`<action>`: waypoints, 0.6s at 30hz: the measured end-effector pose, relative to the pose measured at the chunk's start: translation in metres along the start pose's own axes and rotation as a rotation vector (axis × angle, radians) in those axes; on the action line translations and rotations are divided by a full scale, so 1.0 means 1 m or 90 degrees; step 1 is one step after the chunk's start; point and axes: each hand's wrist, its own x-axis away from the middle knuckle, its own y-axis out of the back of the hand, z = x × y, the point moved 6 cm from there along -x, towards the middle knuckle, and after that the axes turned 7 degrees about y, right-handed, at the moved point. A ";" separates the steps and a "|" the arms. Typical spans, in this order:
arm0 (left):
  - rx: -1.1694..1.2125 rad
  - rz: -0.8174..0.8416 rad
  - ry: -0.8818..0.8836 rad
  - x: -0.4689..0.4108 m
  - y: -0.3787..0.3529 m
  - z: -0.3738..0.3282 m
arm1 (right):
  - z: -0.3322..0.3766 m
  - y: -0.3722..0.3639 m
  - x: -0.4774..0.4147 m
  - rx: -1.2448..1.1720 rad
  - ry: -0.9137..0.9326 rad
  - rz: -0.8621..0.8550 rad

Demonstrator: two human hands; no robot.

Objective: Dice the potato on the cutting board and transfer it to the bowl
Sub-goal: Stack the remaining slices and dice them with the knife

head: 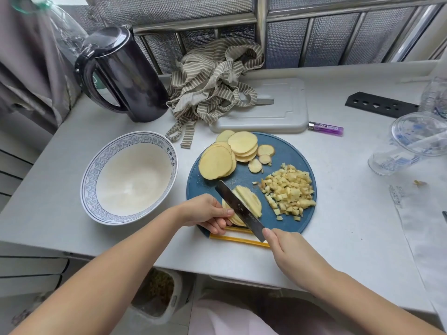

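Your right hand grips knife; left hand, fingers curled, holds potato slices against blade's left, diced pile right.

bowl left of cutting board, kettle behind.

Pale grey countertop below a metal-framed window of textured glass, soft daylight, grey fabric at left
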 end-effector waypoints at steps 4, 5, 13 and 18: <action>0.006 0.004 0.002 -0.002 0.000 0.001 | 0.001 -0.005 0.000 -0.001 -0.016 -0.007; 0.006 0.004 0.003 -0.002 0.000 0.002 | 0.000 -0.006 0.000 -0.005 -0.019 -0.005; 0.005 0.005 -0.009 -0.004 -0.001 0.002 | 0.003 -0.012 -0.015 0.007 -0.018 -0.003; 0.020 0.002 -0.014 -0.003 -0.001 0.003 | 0.003 -0.018 -0.021 0.045 -0.037 -0.009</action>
